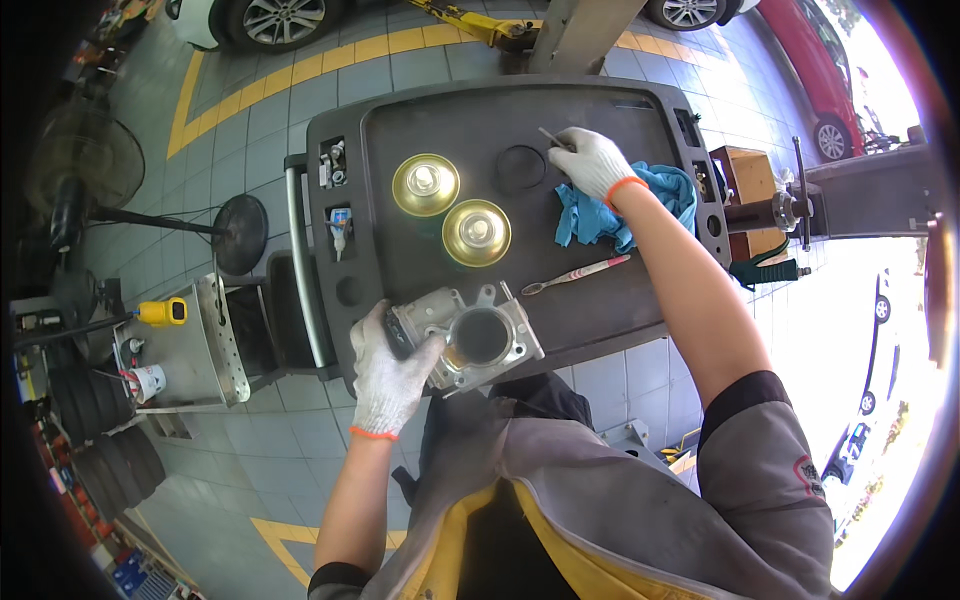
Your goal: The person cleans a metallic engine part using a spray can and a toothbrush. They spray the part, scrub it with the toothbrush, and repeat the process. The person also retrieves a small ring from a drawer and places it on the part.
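My left hand (394,367), in a white knit glove, grips a metal throttle body (480,337) by its left side, over the near edge of the black cart top (420,277). Its round bore faces up. My right hand (589,159), gloved too, pinches a small thin grey item (550,136), too small to name, above the far right part of the cart. Just left of that hand lies a black ring (521,166); a blue cloth (664,195) is bunched beneath my right wrist. A toothbrush (574,275) lies between the cloth and the throttle body.
Two spray cans (425,184) (477,232) stand on the cart. Its side pockets hold small metal parts (332,165) and a small tube (340,229). Past the right edge are a green-handled air gun (765,271) and a lift arm (855,195). A fan (240,234) and metal trolley (187,352) stand left.
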### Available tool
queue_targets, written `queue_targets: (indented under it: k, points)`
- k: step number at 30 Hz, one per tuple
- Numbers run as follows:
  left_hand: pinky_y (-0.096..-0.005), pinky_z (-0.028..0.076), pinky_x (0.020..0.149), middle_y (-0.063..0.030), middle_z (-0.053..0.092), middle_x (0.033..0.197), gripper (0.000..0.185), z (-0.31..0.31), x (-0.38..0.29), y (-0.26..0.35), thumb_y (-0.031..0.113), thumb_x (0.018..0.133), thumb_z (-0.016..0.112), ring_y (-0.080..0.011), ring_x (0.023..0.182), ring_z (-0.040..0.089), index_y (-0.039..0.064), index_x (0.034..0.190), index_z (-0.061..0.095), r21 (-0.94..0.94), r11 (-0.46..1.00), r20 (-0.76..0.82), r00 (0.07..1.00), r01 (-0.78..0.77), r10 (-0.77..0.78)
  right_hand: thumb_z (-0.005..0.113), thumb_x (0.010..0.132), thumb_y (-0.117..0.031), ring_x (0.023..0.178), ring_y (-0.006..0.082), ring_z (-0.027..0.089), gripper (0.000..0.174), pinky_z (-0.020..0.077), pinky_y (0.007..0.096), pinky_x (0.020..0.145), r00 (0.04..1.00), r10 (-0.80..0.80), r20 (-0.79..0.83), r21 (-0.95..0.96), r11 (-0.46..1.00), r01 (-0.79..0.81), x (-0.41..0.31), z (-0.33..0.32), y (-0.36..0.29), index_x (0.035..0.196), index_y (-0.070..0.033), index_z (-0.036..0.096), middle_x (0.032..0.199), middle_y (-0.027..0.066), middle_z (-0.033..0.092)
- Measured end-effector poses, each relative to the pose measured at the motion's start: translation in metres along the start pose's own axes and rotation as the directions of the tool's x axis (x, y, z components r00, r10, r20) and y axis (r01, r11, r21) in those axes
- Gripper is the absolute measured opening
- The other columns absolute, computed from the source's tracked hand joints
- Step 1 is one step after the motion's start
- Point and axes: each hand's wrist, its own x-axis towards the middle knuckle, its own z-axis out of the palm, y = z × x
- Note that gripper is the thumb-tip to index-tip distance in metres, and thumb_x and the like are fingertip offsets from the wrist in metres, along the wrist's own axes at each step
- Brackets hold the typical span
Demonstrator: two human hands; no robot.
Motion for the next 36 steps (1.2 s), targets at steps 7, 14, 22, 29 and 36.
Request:
queue_targets:
  k: [7, 14, 22, 29, 36]
  points:
    - [-0.0509, 0.054, 0.116, -0.0288, 0.055, 0.152, 0.099, -0.023, 0.025, 0.009, 0.056, 0.084, 0.093, -0.0479, 0.136, 0.065, 0.002, 0.159, 0.056, 0.118, 0.993, 0.184, 0.982, 0.029, -0.051, 0.076, 0.095, -0.019, 0.103, 0.0413, 0.073, 0.028, 0.0597, 0.0481, 0.093, 0.839, -0.517, 0.168, -0.015, 0.850, 0.526, -0.160, -0.007, 0.050, 0.119, -0.005, 0.079, 0.107, 0.0187, 0.076]
    - [-0.0464, 0.054, 0.116, -0.0296, 0.058, 0.149, 0.097, -0.040, 0.051, 0.026, 0.069, 0.085, 0.086, -0.0437, 0.136, 0.065, 0.003, 0.154, 0.066, 0.296, 0.952, 0.435, 0.898, -0.071, -0.069, 0.082, 0.094, -0.019, 0.113, 0.0395, 0.073, 0.044, 0.0578, 0.0497, 0.102, 0.915, -0.379, -0.135, 0.095, 0.915, 0.393, -0.227, 0.046, 0.031, 0.135, -0.005, 0.073, 0.126, 0.0188, 0.074]
    - [-0.0411, 0.057, 0.110, -0.0210, 0.057, 0.145, 0.078, -0.011, 0.005, 0.003, 0.054, 0.084, 0.093, -0.0342, 0.128, 0.067, -0.002, 0.135, 0.074, 0.040, 0.999, 0.194, 0.981, -0.012, 0.004, 0.069, 0.106, -0.052, 0.108, 0.0390, 0.076, 0.061, 0.0566, 0.0455, 0.098, 0.904, -0.102, 0.416, 0.590, 0.786, -0.183, -0.192, 0.107, 0.013, 0.136, 0.001, 0.071, 0.114, 0.0265, 0.078]
    - [-0.0419, 0.054, 0.112, -0.0154, 0.067, 0.136, 0.050, 0.027, -0.083, -0.009, 0.021, 0.103, 0.077, -0.0257, 0.124, 0.066, 0.002, 0.145, 0.060, -0.879, 0.474, -0.183, 0.954, -0.051, -0.237, 0.075, 0.105, -0.044, 0.094, 0.0203, 0.075, 0.059, 0.0614, 0.0394, 0.084, 0.880, -0.187, 0.437, 0.741, 0.629, -0.235, -0.218, 0.080, -0.021, 0.131, 0.008, 0.070, 0.104, 0.0171, 0.077]
    - [-0.0512, 0.051, 0.122, -0.0162, 0.066, 0.146, 0.064, -0.009, -0.102, -0.036, 0.026, 0.101, 0.079, -0.0325, 0.137, 0.064, 0.006, 0.155, 0.052, -0.980, 0.195, -0.019, 0.972, 0.028, -0.233, 0.078, 0.103, -0.036, 0.108, 0.0313, 0.076, 0.051, 0.0580, 0.0420, 0.097, 0.898, -0.345, 0.273, 0.542, 0.826, 0.153, -0.243, 0.087, -0.089, 0.137, 0.002, 0.072, 0.117, 0.0228, 0.077]
